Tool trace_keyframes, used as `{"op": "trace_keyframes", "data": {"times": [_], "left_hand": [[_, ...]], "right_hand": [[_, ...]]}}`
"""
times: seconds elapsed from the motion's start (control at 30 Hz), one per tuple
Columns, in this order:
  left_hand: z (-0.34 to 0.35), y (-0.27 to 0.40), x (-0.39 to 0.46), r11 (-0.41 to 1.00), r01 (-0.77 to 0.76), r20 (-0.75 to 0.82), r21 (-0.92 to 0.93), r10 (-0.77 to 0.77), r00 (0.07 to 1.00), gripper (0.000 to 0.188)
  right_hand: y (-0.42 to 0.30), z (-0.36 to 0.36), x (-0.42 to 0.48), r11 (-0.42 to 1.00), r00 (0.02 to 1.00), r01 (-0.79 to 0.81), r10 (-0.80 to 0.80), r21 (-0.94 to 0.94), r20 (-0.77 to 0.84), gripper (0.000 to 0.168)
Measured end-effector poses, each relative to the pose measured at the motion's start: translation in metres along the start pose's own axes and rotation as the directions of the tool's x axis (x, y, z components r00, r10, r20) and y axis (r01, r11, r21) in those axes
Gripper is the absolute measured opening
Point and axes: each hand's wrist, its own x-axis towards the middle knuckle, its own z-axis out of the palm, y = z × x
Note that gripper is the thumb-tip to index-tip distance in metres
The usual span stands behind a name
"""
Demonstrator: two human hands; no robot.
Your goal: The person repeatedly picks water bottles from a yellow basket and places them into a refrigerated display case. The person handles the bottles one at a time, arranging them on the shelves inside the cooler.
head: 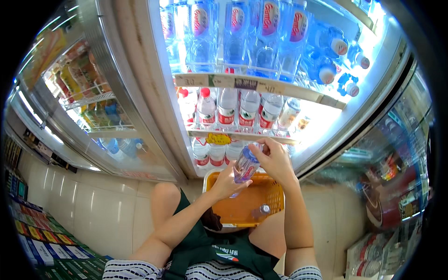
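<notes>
A clear plastic water bottle (pixel 247 165) with a Ganten label is held tilted over a yellow plastic basket (pixel 227 205). My left hand (pixel 224 182) wraps around the lower part of its body. At the bottle's bluish upper end, the thumb and bent fingers of my right hand (pixel 275 160) grip it, partly hiding that end. One small bottle with a white cap (pixel 265 209) lies in the near right part of the basket. The basket stands on the floor between my knees, against the foot of a lit drinks cooler (pixel 164 105).
The cooler's upper shelf (pixel 217 81) carries upright blue-tinted bottles, with several lying cap-outward at right. Below are rows of red-labelled water bottles (pixel 226 106). A glass cooler door (pixel 381 154) stands at right, another cooler (pixel 105 94) at left. Stacked boxed goods (pixel 45 241) line the lower left.
</notes>
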Motion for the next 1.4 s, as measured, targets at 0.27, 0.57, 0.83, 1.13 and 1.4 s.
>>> {"op": "trace_keyframes", "data": {"times": [0.27, 0.57, 0.83, 1.13, 1.4], "left_hand": [[-0.087, 0.121, 0.039, 0.919, -0.383, -0.183, 0.095, 0.395, 0.9, 0.072], [-0.161, 0.216, 0.131, 0.638, -0.444, -0.37, 0.629, 0.748, 0.551, 0.079], [-0.158, 0.189, 0.184, 0.711, -0.454, -0.451, 0.538, 0.697, 0.558, 0.039], [-0.149, 0.187, 0.17, 0.75, -0.455, -0.47, 0.481, 0.658, 0.588, 0.035], [-0.154, 0.174, 0.195, 0.816, -0.307, -0.498, 0.49, 0.551, 0.669, 0.034]], "right_hand": [[-0.095, -0.023, 0.013, 0.902, 0.91, 0.39, -0.346, 0.187, -0.23, 0.07], [-0.189, -0.06, 0.066, 0.662, 0.413, 0.713, -0.664, -0.232, -0.623, 0.071], [-0.173, -0.047, 0.129, 0.68, 0.411, 0.646, -0.692, -0.346, -0.594, 0.078], [-0.159, -0.041, 0.134, 0.737, 0.472, 0.583, -0.65, -0.342, -0.596, 0.08], [-0.142, -0.028, 0.155, 0.767, 0.532, 0.602, -0.593, -0.223, -0.605, 0.077]]}}
